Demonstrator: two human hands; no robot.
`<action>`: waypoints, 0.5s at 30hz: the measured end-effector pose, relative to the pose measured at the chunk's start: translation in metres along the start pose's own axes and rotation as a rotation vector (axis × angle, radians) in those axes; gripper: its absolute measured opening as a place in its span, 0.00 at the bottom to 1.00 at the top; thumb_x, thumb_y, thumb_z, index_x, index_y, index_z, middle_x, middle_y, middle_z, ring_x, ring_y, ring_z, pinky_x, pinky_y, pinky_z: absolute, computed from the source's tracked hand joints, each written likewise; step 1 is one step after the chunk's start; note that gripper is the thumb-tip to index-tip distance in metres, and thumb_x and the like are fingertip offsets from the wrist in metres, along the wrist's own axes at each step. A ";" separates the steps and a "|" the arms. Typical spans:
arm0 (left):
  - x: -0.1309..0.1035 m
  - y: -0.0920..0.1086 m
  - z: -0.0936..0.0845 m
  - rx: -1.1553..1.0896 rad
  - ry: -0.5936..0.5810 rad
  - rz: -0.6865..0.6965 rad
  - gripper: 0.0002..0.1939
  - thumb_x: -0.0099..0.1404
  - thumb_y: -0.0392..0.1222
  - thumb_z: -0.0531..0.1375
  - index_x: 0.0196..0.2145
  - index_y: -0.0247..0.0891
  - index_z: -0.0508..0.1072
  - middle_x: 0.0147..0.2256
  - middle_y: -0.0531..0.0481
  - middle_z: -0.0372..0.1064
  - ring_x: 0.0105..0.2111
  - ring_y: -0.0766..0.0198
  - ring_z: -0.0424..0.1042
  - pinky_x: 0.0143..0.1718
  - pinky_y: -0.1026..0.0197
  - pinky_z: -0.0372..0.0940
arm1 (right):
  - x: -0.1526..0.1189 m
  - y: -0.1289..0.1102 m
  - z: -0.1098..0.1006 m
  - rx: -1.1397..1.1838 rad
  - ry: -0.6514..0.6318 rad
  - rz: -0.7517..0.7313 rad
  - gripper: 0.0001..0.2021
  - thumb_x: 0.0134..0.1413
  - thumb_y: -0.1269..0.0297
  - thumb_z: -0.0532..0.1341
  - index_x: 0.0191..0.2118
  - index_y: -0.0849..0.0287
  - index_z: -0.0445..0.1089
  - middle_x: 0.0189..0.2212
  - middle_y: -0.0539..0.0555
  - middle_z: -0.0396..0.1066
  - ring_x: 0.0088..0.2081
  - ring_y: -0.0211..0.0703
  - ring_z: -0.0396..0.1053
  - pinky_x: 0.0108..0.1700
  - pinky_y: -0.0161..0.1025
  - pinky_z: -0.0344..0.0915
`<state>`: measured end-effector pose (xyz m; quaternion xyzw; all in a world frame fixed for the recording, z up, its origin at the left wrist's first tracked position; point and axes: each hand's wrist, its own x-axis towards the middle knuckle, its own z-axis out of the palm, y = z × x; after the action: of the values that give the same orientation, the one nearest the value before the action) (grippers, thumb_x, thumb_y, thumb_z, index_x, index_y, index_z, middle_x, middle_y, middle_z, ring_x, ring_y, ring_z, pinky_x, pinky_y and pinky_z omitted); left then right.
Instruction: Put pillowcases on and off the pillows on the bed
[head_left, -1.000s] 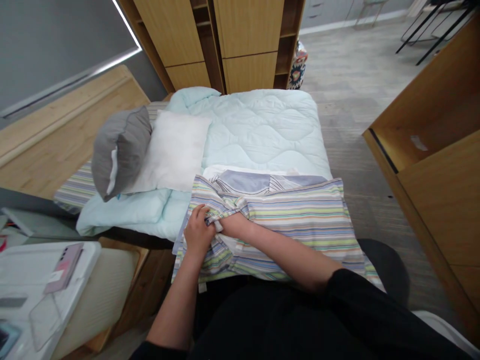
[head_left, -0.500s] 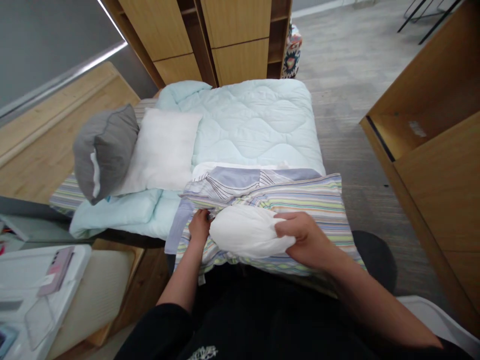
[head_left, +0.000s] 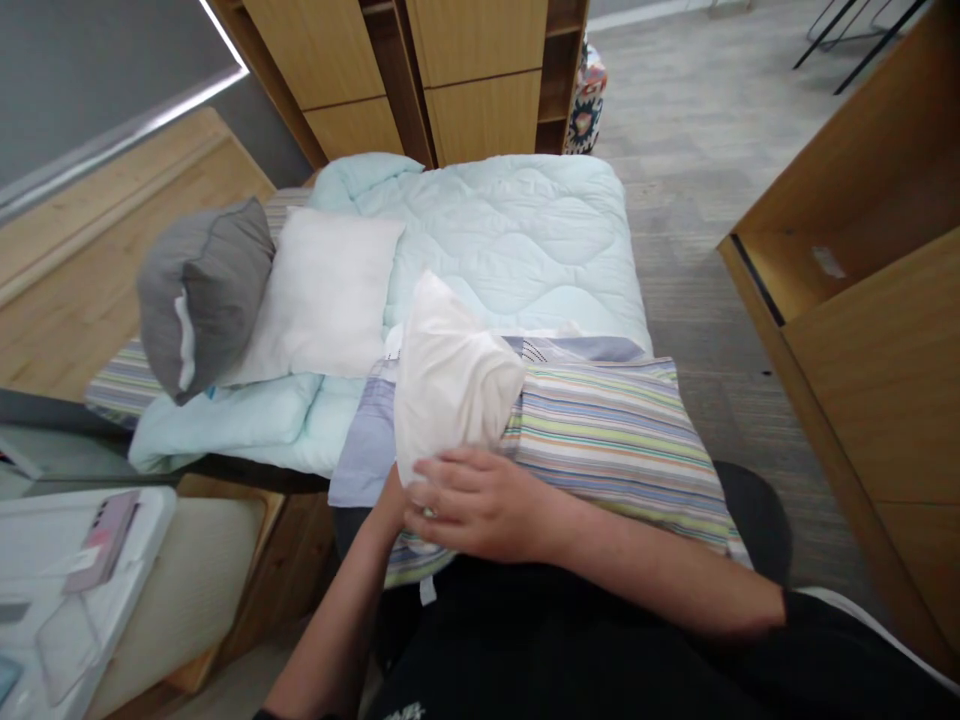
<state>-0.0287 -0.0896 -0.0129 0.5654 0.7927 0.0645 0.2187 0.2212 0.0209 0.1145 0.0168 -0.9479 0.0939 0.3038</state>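
Note:
A white cushion (head_left: 457, 375), creased and with one corner pointing up, stands tilted in front of me over the striped pillowcase (head_left: 615, 420). My right hand (head_left: 476, 500) reaches across to the cushion's lower left end, its fingers bent over that edge and slightly blurred. Close beside it, my left hand (head_left: 391, 505) is at the same end, with its fingers hidden behind the cushion and my right hand. The striped fabric lies spread along the near side of the bed, partly under the cushion and my forearms.
A light blue quilt (head_left: 525, 230) covers the bed. Another white pillow (head_left: 337, 290) and a grey cushion (head_left: 206, 295) lie by the wooden headboard (head_left: 127, 200). At the left stands a white table (head_left: 142, 540) with a phone (head_left: 103, 540) on it. A wooden cabinet (head_left: 862, 380) stands at the right.
The white cushion has gone from lying bunched on the stripes to standing up, corner raised. My right hand has moved left across to the cushion's other end, next to my left hand.

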 end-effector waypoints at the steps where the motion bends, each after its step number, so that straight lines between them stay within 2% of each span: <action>1: -0.007 0.004 0.001 0.012 -0.013 0.011 0.23 0.77 0.52 0.51 0.61 0.42 0.74 0.48 0.36 0.80 0.40 0.46 0.80 0.42 0.40 0.75 | 0.012 -0.005 0.013 0.007 -0.097 -0.102 0.14 0.73 0.70 0.57 0.55 0.51 0.76 0.58 0.54 0.76 0.68 0.49 0.63 0.72 0.49 0.56; 3: -0.010 0.016 0.001 0.036 -0.040 0.108 0.21 0.77 0.49 0.50 0.58 0.40 0.76 0.46 0.35 0.80 0.37 0.48 0.78 0.37 0.43 0.74 | 0.030 -0.001 0.033 -0.004 -0.255 -0.150 0.12 0.75 0.66 0.57 0.53 0.56 0.77 0.54 0.57 0.77 0.62 0.50 0.68 0.70 0.49 0.56; 5: -0.003 0.031 -0.003 0.037 -0.048 0.247 0.17 0.75 0.46 0.53 0.53 0.40 0.77 0.47 0.35 0.79 0.43 0.47 0.78 0.43 0.44 0.74 | 0.039 0.015 0.040 -0.022 -0.370 -0.046 0.15 0.72 0.55 0.62 0.53 0.62 0.77 0.49 0.61 0.78 0.55 0.54 0.70 0.67 0.51 0.59; 8: 0.011 0.049 -0.016 -0.028 -0.031 0.419 0.12 0.75 0.43 0.54 0.47 0.40 0.77 0.49 0.38 0.78 0.52 0.49 0.75 0.55 0.48 0.70 | 0.035 0.040 0.035 -0.098 -0.487 0.148 0.29 0.64 0.39 0.67 0.46 0.66 0.79 0.40 0.64 0.78 0.47 0.57 0.70 0.59 0.53 0.62; 10: 0.012 0.055 -0.025 -0.080 -0.040 0.523 0.15 0.79 0.43 0.50 0.46 0.40 0.75 0.46 0.41 0.78 0.49 0.52 0.76 0.53 0.52 0.69 | 0.025 0.052 0.025 -0.177 -0.535 0.171 0.28 0.67 0.38 0.64 0.39 0.65 0.80 0.33 0.63 0.78 0.42 0.56 0.70 0.55 0.52 0.61; 12: 0.007 0.060 -0.029 -0.107 -0.046 0.606 0.18 0.82 0.45 0.47 0.46 0.40 0.75 0.43 0.43 0.77 0.45 0.54 0.76 0.48 0.54 0.68 | 0.017 0.064 0.006 -0.238 -0.556 0.134 0.28 0.70 0.40 0.60 0.32 0.62 0.80 0.28 0.61 0.77 0.37 0.52 0.69 0.51 0.51 0.60; 15: -0.006 0.067 -0.016 -0.035 -0.069 0.723 0.18 0.81 0.48 0.50 0.43 0.39 0.76 0.41 0.44 0.76 0.43 0.53 0.75 0.47 0.53 0.67 | 0.009 0.093 -0.050 -0.303 -0.465 0.155 0.30 0.74 0.41 0.58 0.26 0.58 0.76 0.24 0.57 0.74 0.32 0.47 0.65 0.46 0.48 0.58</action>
<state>0.0245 -0.0688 0.0267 0.8071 0.5326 0.1319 0.2180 0.2338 0.1219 0.1438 -0.0803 -0.9938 -0.0323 0.0695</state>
